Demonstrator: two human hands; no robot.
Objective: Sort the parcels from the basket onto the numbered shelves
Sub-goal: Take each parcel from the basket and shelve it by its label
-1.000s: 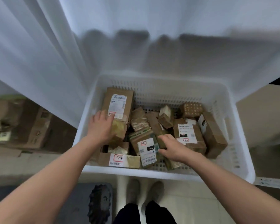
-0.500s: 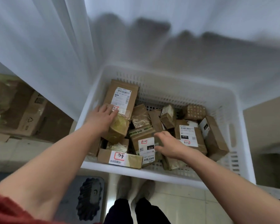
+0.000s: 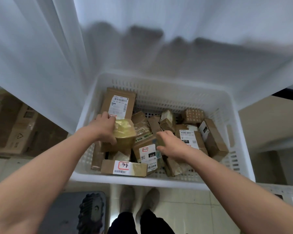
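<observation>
Fingers of the left hand are clutching a slick tape-wrapped parcel, risking a slip; the right hand is hovering, grip unclear.

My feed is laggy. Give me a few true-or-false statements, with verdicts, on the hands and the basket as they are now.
1. The left hand grips a tape-wrapped parcel. True.
2. The white basket holds a single parcel. False: it holds many.
3. A parcel with a red-framed label lies against the basket's near wall. True.
4. The right hand rests on the basket's rim. False: it reaches down inside the basket.
</observation>
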